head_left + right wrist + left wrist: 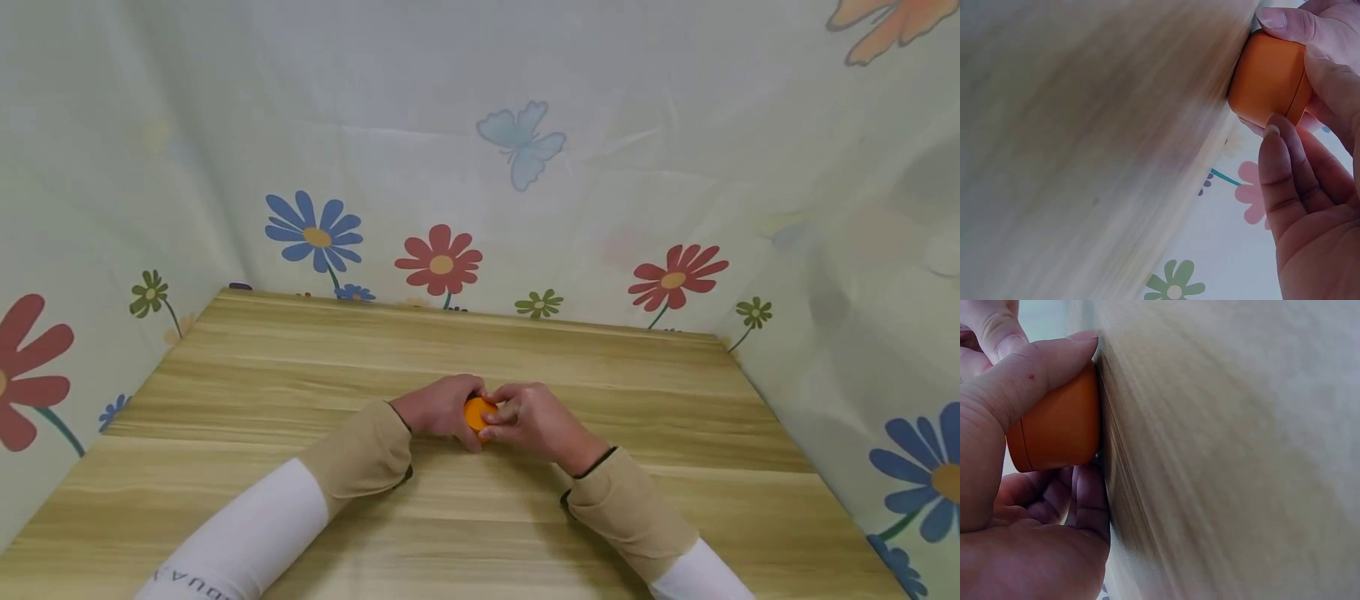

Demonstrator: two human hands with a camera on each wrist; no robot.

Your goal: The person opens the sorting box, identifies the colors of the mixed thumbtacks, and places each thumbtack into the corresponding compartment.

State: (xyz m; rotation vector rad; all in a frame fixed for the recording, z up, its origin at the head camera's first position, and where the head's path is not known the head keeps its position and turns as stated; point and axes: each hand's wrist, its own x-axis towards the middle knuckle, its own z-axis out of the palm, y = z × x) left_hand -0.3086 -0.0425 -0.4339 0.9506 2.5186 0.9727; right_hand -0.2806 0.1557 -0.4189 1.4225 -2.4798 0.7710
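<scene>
A small orange round container (pixel 477 412) with rounded edges stands upright on the wooden table, near the middle. A thin seam in its side, plain in both wrist views, marks off a lid (pixel 1299 100) at the top. My left hand (pixel 444 407) curls round the container's body (pixel 1063 422) from the left, thumb on the near side. From the right, my right hand (pixel 542 421) pinches the lid between its thumb (pixel 1330 75) and fingers (pixel 1275 159). The lid sits against the body at the seam. Part of the orange top is hidden under the right fingers.
The light wood-grain table (pixel 360 358) reaches back to a pale cloth (pixel 390 158) printed with flowers and butterflies. This cloth also hangs along the left and right sides. Both forearms, in tan cuffs and white sleeves, rest over the near half of the table.
</scene>
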